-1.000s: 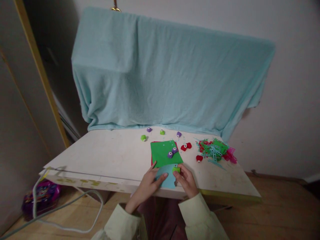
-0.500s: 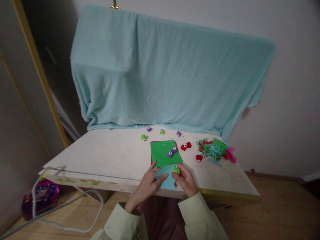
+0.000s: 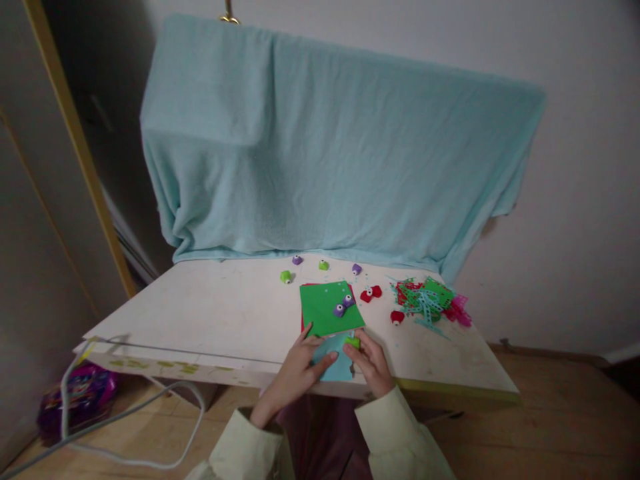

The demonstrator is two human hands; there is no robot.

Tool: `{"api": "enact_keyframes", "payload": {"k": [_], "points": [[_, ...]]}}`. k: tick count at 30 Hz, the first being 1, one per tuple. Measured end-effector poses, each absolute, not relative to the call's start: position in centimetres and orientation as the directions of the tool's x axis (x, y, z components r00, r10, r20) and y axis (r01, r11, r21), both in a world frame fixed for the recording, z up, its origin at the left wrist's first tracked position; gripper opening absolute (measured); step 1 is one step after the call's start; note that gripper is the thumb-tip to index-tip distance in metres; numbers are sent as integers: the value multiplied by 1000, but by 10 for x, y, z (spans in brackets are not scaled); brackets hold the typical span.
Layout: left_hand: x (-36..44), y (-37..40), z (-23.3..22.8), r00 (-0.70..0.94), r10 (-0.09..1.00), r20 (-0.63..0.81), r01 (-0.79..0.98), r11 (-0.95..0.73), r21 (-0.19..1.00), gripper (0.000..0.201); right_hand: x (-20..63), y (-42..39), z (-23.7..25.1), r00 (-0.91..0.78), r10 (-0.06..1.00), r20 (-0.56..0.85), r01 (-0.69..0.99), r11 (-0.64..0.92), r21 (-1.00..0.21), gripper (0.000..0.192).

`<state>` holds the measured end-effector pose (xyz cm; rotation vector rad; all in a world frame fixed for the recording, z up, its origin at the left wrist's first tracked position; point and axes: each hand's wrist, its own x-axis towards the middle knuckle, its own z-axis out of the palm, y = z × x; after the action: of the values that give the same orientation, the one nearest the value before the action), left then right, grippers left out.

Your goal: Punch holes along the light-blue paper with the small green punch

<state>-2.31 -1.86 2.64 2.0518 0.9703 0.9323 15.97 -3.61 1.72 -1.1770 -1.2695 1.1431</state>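
Currently: table (image 3: 215, 303), scraps (image 3: 430, 300) heaped at right, green sheet (image 3: 320, 310) near front edge. Left hand (image 3: 299, 365) pinches blue sheet (image 3: 343, 369) just in front of green one, thumb on top. Right hand (image 3: 373, 361) pinches lime punch (image 3: 353, 343) at blue sheet's upper right.

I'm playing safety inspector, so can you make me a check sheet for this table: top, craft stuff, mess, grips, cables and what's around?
Surface: white table, faint smudges.
Job's things: blue sheet at the front edge; lime-green piece on its right side; green sheet just beyond, a red sheet showing beneath.
Clutter: paper scraps heaped at the right; eyed pieces scattered around.
Grips: left grip holds the blue sheet; right grip holds the lime-green piece.
Cables: pale cable looping near the left front corner.
Surroundings: light-blue cloth behind; purple bundle low at the left.
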Motion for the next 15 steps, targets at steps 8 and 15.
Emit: {"api": "enact_keyframes", "payload": {"k": [8,15], "points": [[-23,-18,24,449,841,301,371,-482,794,26,159,-38,21,-12,995,102,75,103,-992,25],[-25,-17,23,457,850,264,344,-442,828,28,160,-36,15,-47,991,127,111,131,-985,25]]}}
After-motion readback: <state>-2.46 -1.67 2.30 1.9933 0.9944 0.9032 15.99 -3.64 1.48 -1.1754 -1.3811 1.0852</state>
